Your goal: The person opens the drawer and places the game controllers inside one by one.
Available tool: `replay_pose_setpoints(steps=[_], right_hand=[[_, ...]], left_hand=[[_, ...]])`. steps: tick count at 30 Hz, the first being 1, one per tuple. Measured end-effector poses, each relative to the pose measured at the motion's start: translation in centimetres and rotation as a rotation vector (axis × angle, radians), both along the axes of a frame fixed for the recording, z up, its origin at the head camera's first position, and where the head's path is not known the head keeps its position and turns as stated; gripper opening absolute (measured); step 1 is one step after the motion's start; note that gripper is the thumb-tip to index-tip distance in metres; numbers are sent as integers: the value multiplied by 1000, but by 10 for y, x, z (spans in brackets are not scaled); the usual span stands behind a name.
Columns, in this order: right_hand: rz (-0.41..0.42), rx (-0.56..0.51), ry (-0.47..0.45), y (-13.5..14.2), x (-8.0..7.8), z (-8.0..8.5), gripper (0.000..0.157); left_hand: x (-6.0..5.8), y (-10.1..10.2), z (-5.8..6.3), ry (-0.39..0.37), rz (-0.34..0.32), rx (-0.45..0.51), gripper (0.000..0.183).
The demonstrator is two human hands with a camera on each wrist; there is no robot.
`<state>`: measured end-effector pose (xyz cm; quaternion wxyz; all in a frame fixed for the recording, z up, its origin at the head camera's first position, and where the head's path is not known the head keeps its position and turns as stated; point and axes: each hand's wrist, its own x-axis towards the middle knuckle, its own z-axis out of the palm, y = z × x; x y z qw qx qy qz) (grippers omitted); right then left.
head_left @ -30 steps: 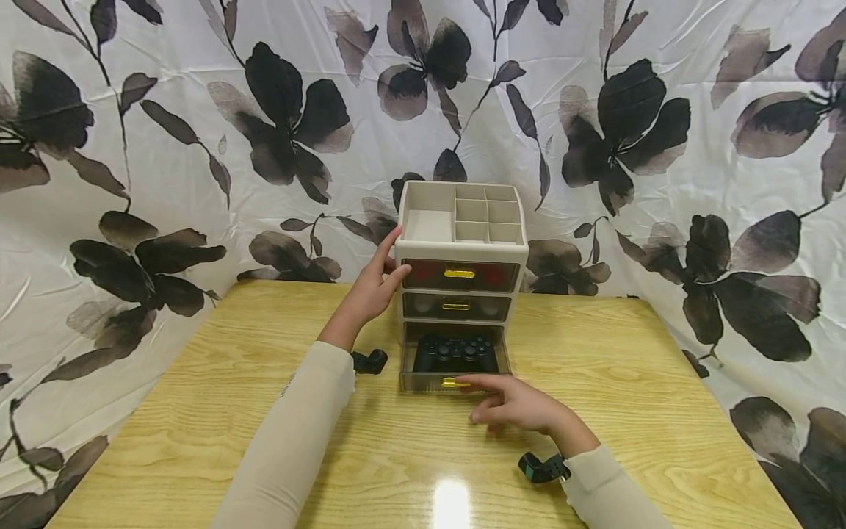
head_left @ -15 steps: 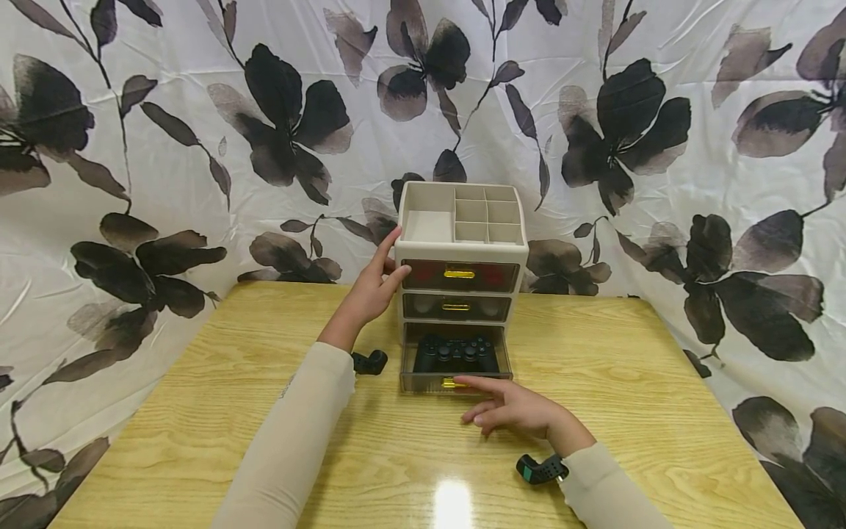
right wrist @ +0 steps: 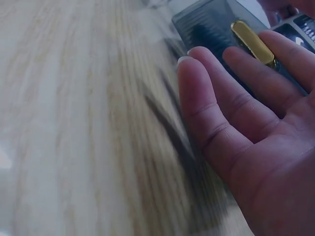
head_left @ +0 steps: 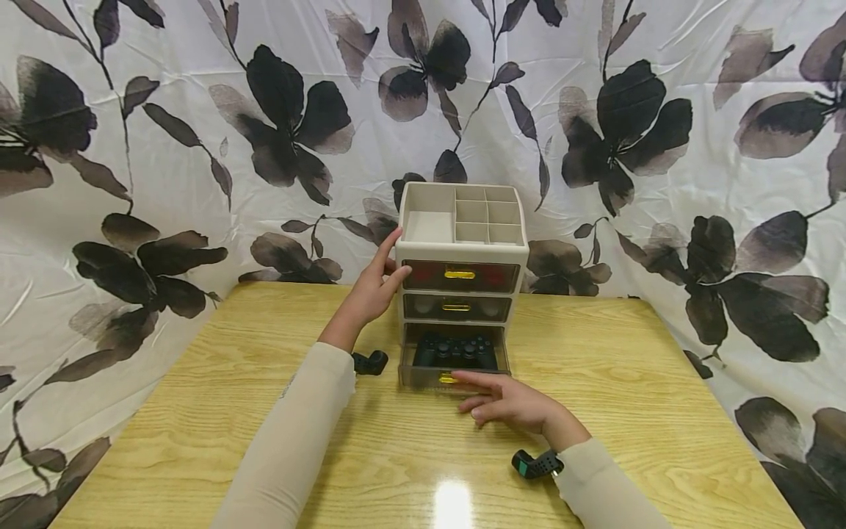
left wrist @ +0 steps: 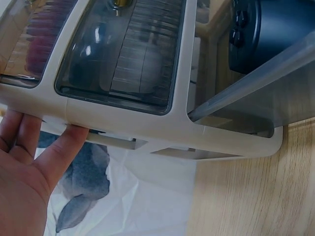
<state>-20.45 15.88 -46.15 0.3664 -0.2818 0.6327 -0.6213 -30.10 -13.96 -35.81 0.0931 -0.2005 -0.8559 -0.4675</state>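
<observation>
A cream tabletop organizer [head_left: 461,251] with smoky see-through drawers stands at the back of the table. Its bottom drawer [head_left: 423,379] is pulled partway out and holds a black game controller [head_left: 456,351]. My left hand [head_left: 369,292] rests against the organizer's left side, its index finger up by the top edge and its thumb at the front frame. At the bottom drawer's gold handle [right wrist: 252,42], the extended fingers of my right hand [head_left: 518,405] touch the drawer front. The thumb and lower fingers stay loosely apart, gripping nothing.
Two upper drawers stay closed: the top one [head_left: 423,276] shows something red inside, the middle one [head_left: 423,308] pale round shapes. Open compartments [head_left: 429,220] divide the organizer's top. A flower-patterned cloth [head_left: 396,147] hangs behind the wooden table [head_left: 264,330].
The bottom drawer has slid slightly inward, its controller with it. My right hand has shifted a little forward and left along with it; the left hand has stayed in place.
</observation>
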Motion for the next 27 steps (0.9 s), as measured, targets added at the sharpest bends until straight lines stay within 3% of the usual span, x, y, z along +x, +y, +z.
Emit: replay_pose_setpoints(steps=[11,27], right_hand=[[-5,-1,41,-3,-8,1,71],[-93,-3,58,-7,-21,-3,64]], left_hand=[[0,0,0,-16,2,4,68],[0,0,0,1,-8,7,67]])
